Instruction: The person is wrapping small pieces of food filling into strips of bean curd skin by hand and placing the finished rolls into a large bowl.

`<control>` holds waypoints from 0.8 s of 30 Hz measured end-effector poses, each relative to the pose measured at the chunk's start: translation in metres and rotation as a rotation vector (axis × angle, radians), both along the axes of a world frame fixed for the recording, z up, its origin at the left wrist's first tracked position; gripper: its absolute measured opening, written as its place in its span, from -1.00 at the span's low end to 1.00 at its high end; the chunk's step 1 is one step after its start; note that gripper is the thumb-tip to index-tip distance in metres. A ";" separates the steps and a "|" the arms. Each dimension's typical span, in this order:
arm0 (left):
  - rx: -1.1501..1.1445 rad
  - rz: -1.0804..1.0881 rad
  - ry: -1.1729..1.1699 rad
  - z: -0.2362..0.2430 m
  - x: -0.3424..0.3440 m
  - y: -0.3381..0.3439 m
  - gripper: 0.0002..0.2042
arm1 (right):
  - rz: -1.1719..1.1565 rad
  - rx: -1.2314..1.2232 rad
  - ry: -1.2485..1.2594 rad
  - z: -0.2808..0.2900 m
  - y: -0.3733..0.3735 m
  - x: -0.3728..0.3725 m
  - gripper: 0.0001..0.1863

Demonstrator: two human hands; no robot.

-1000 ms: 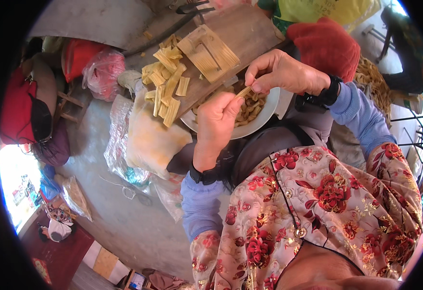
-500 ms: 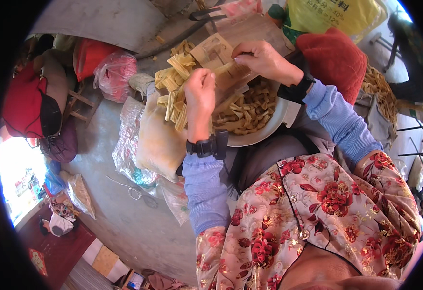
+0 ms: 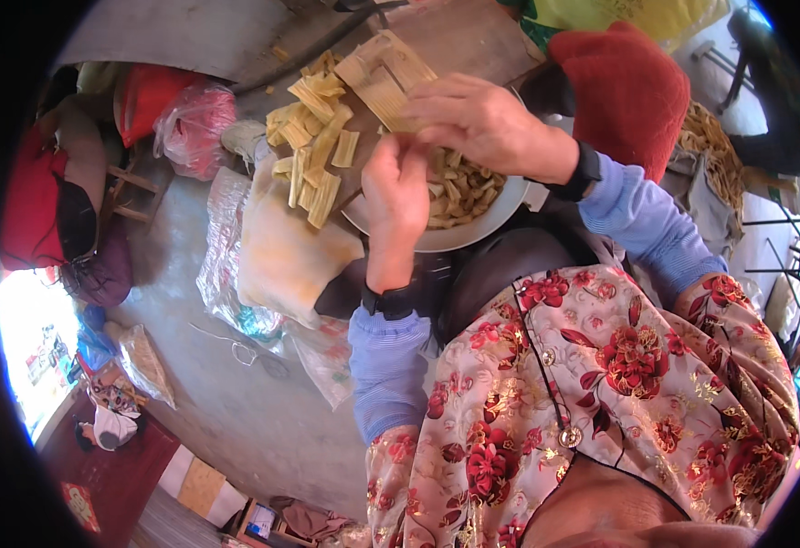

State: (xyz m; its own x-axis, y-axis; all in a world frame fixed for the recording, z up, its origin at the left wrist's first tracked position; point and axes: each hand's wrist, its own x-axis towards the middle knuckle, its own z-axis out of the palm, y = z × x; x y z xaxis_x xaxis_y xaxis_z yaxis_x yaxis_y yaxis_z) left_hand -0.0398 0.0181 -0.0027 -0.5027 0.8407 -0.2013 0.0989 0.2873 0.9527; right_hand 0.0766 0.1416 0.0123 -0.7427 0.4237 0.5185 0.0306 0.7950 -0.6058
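Note:
My left hand is closed, thumb and fingers pinched together, over the left part of a white basin. My right hand meets it, with its bent fingers over the left fingertips. Whatever the fingers grip there is hidden between them. Short yellow-brown curled pieces fill the basin below. To the left of my hands lies a loose pile of flat, pale yellow dried strips. A flat, light-brown wood-like panel with a dark slot lies just beyond my hands.
A red cloth-covered bulk stands right of the basin. At left are a pale cushion-like cloth, crinkled clear plastic and a pink plastic bag. A yellow sack lies at the far edge.
My hands have come together; half a second ago they were apart, with a brown strip seemingly stretched between them. The right hand now overlaps the left. The whole view has shifted slightly.

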 end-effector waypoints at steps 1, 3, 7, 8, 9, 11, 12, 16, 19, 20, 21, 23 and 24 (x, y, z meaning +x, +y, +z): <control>0.099 0.029 -0.138 0.003 0.007 0.005 -0.86 | 0.047 -0.005 -0.112 -0.003 0.000 -0.002 -0.82; 0.066 0.035 -0.392 0.017 0.014 0.002 -0.84 | 0.069 -0.003 -0.159 -0.005 0.003 -0.004 -0.88; -0.057 -0.156 -0.425 0.045 -0.005 -0.016 -0.78 | -0.028 0.098 -0.233 0.004 0.026 0.008 -0.86; -0.070 -0.230 -0.216 0.048 -0.015 -0.020 -0.80 | -0.026 0.093 -0.234 0.009 0.025 0.009 -0.86; -0.075 -0.229 -0.218 0.048 -0.026 -0.020 -0.80 | 0.048 -0.158 -0.313 0.015 0.023 0.010 -0.86; 0.083 -0.170 -0.071 0.049 -0.043 -0.010 -0.79 | 0.370 -0.486 -0.476 0.029 0.017 0.009 -0.86; 0.085 -0.164 -0.067 0.038 -0.043 -0.005 -0.79 | 0.481 -0.759 -0.542 0.039 0.002 0.012 -0.84; 0.115 -0.009 -0.406 0.006 0.009 -0.005 -0.75 | 0.162 -1.396 -0.226 0.044 -0.026 0.006 -0.85; 0.153 0.023 -0.823 0.017 0.026 0.004 -0.85 | -0.094 -0.626 -0.085 -0.001 -0.015 0.012 -0.87; 0.170 0.032 -0.911 0.015 0.028 0.005 -0.87 | -0.149 -0.389 -0.140 -0.003 -0.017 0.015 -0.88; 0.166 0.037 -0.910 0.012 0.029 0.002 -0.87 | -0.201 -0.151 -0.192 -0.005 -0.019 0.017 -0.87; 0.155 -0.062 -0.885 0.005 0.033 0.002 -0.90 | -0.231 -0.067 -0.227 -0.004 -0.017 0.019 -0.87; 0.156 -0.064 -0.886 0.002 0.033 0.001 -0.90 | -0.259 0.014 -0.261 -0.003 -0.016 0.020 -0.86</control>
